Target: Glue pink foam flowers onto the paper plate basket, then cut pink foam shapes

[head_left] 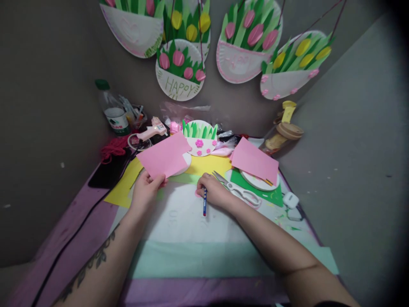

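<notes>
My left hand [148, 185] pinches a sheet of pink paper [164, 157] by its lower edge, thumb on top, holding it tilted above the table. The sheet's right edge has a cut-out notch. My right hand [213, 190] is closed around a blue pencil [204, 204], whose red end points toward me; its tip is hidden under the fingers. A small pink piece shows beneath those fingertips on the white sheet [185, 217]. Just right of that hand lie white-handled scissors [238, 189] with their blades slightly apart.
A paper-plate basket with green leaves [201, 144] stands at the back. More pink paper [254, 162] rests over a white plate at right. A glue gun [153, 130], bottle [113, 111] and black cable [86, 217] are left. Several finished plate baskets [180, 87] hang on the wall.
</notes>
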Motion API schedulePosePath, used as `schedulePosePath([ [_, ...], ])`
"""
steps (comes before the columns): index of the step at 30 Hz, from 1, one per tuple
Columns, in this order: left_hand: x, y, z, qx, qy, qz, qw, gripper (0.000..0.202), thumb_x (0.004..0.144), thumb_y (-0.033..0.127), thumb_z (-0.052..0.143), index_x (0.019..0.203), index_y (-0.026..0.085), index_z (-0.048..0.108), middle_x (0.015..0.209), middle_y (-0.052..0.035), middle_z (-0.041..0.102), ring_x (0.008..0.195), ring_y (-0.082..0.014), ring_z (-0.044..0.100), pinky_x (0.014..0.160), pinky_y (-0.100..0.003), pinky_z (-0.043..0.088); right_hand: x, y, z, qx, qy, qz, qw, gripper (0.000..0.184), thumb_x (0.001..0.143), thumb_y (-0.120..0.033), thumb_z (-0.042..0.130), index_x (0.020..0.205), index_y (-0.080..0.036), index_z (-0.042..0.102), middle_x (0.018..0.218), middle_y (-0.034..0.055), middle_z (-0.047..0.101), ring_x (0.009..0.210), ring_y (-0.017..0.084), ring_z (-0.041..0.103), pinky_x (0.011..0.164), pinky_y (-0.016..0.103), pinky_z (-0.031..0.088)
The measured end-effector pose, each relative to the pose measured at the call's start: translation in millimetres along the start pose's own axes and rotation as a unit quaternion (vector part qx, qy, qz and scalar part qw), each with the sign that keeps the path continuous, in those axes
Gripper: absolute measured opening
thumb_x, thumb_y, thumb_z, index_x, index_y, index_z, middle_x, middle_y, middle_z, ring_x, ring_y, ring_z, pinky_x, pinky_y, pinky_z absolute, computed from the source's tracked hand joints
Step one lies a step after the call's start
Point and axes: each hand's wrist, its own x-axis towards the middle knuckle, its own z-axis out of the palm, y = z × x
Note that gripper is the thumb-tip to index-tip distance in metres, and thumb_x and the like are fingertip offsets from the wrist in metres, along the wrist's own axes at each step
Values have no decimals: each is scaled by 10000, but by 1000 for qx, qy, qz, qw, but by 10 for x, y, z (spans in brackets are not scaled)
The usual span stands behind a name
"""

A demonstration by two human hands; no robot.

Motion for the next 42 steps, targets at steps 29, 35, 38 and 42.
schedulePosePath([
  [29, -310, -111, 197, 283, -140, -71, 946, 342, 669, 313, 681, 962, 167, 583, 659, -38, 681, 585, -214, 628, 529, -264, 405, -342, 196, -8, 448, 183, 39, 874, 767, 795, -803, 174, 907, -200, 636, 701, 60, 629, 574, 169, 563, 569, 309, 480],
  [35, -448, 46, 219, 560, -80, 81, 821, 395, 806, 434, 559, 1112, 185, 573, 578, -9, 582, 537, -208, 543, 534, -268, 321, -331, 214, 88, 413, 176, 82, 890, 358, 840, -554, 500, 809, -212, 597, 576, -18, 563, 457, 106, 453, 442, 228, 354],
  [38, -508, 65, 270, 617, -190, 134, 752, 288, 902, 342, 417, 1071, 209, 609, 855, -58, 627, 769, -203, 586, 665, -278, 389, -320, 201, 126, 392, 187, 109, 894, 161, 768, -341, 609, 742, -227, 499, 506, -77, 461, 430, 90, 392, 430, 208, 297],
  [42, -531, -14, 302, 634, -305, 167, 691, 334, 921, 238, 359, 1115, 269, 629, 977, -54, 572, 881, -190, 549, 754, -282, 402, -314, 201, 176, 330, 182, 95, 921, 142, 693, -222, 619, 678, -220, 478, 564, -65, 468, 491, 96, 421, 459, 214, 298],
])
